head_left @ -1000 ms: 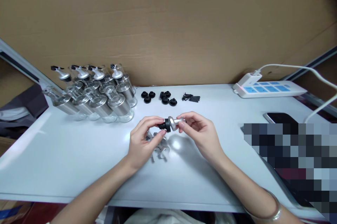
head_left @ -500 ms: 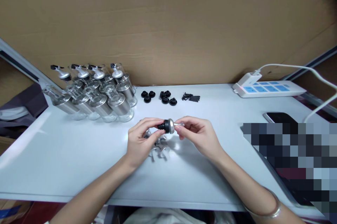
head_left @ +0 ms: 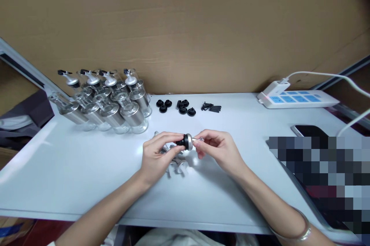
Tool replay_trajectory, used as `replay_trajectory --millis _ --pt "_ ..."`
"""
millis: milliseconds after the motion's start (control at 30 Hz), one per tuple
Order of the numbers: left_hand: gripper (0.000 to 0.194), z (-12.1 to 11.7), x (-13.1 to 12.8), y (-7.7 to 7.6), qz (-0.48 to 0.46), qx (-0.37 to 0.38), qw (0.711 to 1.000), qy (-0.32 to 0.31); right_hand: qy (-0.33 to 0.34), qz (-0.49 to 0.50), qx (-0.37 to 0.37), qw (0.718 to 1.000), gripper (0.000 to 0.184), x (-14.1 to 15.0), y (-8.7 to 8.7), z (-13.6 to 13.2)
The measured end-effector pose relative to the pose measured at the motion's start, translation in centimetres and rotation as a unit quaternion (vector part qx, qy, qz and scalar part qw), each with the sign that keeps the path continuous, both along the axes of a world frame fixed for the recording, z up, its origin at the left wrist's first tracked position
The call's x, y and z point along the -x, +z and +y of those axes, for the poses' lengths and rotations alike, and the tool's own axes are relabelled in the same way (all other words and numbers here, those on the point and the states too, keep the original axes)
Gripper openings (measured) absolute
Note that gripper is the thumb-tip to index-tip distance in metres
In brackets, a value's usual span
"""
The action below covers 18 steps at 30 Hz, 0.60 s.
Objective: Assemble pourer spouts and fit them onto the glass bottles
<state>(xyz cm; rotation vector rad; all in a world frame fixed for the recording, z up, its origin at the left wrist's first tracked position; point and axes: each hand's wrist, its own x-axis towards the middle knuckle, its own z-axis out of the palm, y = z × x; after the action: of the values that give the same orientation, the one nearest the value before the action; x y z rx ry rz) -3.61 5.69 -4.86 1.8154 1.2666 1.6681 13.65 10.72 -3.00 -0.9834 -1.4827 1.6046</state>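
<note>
Between my two hands a bottle pourer is held sideways above the table. My left hand pinches its black ribbed stopper with thumb and fingers. My right hand grips the thin metal spout at the other end. Below and behind my left hand lie several loose silver pourer tops, partly hidden by the fingers. Farther back sit several black rubber stoppers in two small groups, and to their right a little pile of thin black tubes.
Several glass bottles with steel sleeves stand at the back left, some topped with pourers. A white power strip with a plugged-in charger is at the back right, near a phone. Cardboard walls the table's far side.
Both hands still hold the pourer. The left fingers have shifted slightly along the black stopper toward the metal collar. The whole view has moved a little.
</note>
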Motion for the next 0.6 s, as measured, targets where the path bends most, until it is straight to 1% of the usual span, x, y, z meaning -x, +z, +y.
replay_trajectory --millis 133,367,467,533,600 --pt "0.018 0.00 -0.02 0.24 -0.002 0.002 1.000 -0.006 0.002 0.003 0.007 1.000 0.035 0.05 -0.05 -0.02" --pt "0.018 -0.06 0.01 0.19 0.004 0.009 1.000 -0.003 0.011 0.003 0.005 1.000 0.039 0.09 -0.22 -0.03" --pt "0.016 -0.08 -0.02 0.25 0.011 0.009 1.000 -0.001 0.014 0.000 -0.001 1.000 0.037 0.11 -0.28 -0.07" --pt "0.014 -0.02 -0.06 0.22 0.013 0.012 1.000 0.001 0.015 -0.009 -0.015 1.000 0.033 0.16 -0.40 -0.11" --pt "0.014 0.11 -0.08 0.06 0.014 0.019 1.000 0.007 -0.002 -0.025 -0.062 0.998 0.027 0.25 -0.60 -0.15"
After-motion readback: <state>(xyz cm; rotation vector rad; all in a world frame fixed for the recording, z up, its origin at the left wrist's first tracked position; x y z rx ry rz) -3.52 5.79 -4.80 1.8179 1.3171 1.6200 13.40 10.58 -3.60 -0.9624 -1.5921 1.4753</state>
